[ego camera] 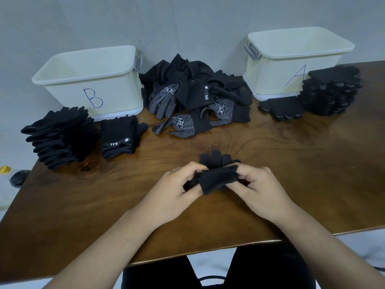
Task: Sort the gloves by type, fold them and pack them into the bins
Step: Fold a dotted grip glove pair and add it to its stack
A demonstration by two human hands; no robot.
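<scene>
Head camera: at the near middle of the wooden table [302, 174] I see the left hand [173, 190] and right hand [263, 190] each pinching, fingers curled, one end of 1 black glove [218, 179]. Its cuff is folded over and its fingertips point away. It seems the plain kind, though the fold hides its palm. Beyond it, a heap of unsorted gloves [193, 94], some dotted white, lies between the 2 cream bins. Bin B [89, 80] stands at the left with plain stacks [62, 138] in front of it. Bin A [291, 57] stands at the right, a dotted stack [331, 92] overlapping its front corner.
</scene>
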